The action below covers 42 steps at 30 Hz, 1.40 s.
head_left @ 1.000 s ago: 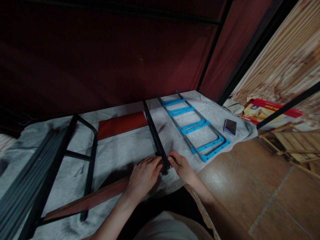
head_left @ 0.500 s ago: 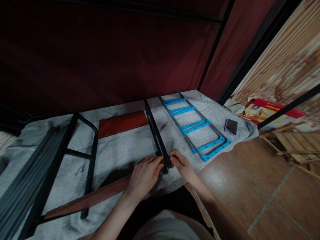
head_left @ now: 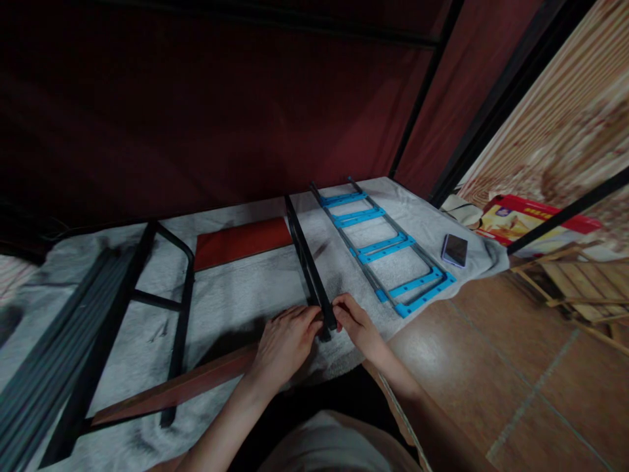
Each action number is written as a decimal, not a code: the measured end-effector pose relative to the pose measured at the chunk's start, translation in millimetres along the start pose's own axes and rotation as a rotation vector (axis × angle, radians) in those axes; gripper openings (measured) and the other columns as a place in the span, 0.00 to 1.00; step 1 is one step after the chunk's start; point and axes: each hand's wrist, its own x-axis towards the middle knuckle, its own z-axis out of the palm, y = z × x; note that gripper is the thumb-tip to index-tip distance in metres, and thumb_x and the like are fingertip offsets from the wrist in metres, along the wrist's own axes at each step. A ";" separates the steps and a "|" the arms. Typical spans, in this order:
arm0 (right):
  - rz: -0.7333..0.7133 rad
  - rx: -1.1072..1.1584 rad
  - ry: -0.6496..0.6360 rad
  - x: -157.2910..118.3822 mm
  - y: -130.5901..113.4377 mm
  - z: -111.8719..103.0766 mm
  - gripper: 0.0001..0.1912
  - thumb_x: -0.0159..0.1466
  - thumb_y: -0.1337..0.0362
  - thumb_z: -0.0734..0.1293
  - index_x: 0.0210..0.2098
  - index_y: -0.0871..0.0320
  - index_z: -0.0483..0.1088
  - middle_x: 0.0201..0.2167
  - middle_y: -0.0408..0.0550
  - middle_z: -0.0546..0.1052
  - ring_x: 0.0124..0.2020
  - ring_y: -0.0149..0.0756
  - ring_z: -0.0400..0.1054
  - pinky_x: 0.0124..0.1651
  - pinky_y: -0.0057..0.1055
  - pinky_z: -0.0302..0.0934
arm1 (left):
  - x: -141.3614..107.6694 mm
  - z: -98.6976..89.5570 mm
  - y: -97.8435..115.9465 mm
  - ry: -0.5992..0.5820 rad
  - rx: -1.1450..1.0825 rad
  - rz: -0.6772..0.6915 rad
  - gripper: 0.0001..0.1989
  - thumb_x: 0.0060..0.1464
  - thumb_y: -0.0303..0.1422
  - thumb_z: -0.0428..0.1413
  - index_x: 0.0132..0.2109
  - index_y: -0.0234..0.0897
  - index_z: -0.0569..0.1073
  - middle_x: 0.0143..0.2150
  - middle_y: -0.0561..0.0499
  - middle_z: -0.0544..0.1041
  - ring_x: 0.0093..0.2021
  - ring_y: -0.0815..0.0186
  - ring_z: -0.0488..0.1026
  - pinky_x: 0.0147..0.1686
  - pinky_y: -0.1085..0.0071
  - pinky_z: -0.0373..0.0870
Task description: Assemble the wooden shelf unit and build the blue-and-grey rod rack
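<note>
My left hand [head_left: 287, 344] is closed around the end of a reddish-brown board [head_left: 181, 387], against the near end of a black metal frame [head_left: 307, 262]. On the other side of that frame, my right hand [head_left: 358, 324] pinches close to its corner; whatever is between the fingertips is too small to make out. A second black frame [head_left: 184, 308] stands at the left end of the board. Farther back, an orange-red board [head_left: 243, 242] spans between the two frames. My fingers hide the joint at the near corner.
Grey tubes [head_left: 63, 347] lie at the left on a grey cloth [head_left: 236, 295]. Blue-and-grey racks [head_left: 413, 242] and a phone [head_left: 455, 250] rest to the right. Beyond the bed edge are a red-yellow box [head_left: 521, 219], a wooden folding item [head_left: 590, 285] and tiled floor [head_left: 481, 354].
</note>
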 end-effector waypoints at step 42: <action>-0.241 -0.311 -0.105 6.6 3.0 -10.4 0.09 0.73 0.62 0.54 0.41 0.53 0.64 0.35 0.45 0.71 0.36 0.36 0.66 0.41 0.34 0.60 | 2.1 -1.5 2.1 -0.015 -0.008 -0.008 0.12 0.65 0.32 0.50 0.50 0.42 0.75 0.49 0.49 0.81 0.49 0.60 0.78 0.49 0.66 0.70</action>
